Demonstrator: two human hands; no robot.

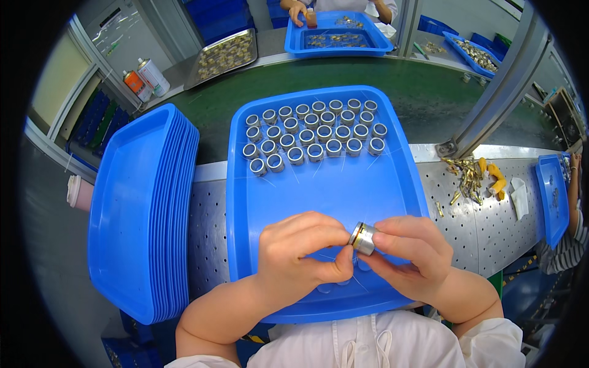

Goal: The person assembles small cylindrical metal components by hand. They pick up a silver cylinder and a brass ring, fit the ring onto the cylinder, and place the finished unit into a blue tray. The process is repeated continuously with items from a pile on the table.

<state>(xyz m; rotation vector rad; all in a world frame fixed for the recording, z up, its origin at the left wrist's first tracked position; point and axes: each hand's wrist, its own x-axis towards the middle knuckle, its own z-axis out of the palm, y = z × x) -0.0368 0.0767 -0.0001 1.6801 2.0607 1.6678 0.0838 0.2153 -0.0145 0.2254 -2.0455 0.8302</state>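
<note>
Over the near part of a blue tray (319,196), my two hands hold one short silver metal cylinder (363,238) between them. My left hand (300,248) pinches its left end, where a brassy ring shows, with thumb and index finger. The fingers and thumb of my right hand (414,254) grip its right end. The cylinder lies tilted on its side, above the tray floor. Farther back in the tray stand several rows of similar open-topped metal cylinders (315,151), some with thin pale wires trailing from them. A few more pieces, partly hidden, lie beneath my hands.
Nested blue trays (129,214) stand at the left. Right of my tray are a pile of brass parts (467,178) and yellow finger covers (497,179). Beyond the green belt (208,116) sit a metal tray (227,55) of parts and another person's blue tray (337,46). A metal post (503,86) rises at right.
</note>
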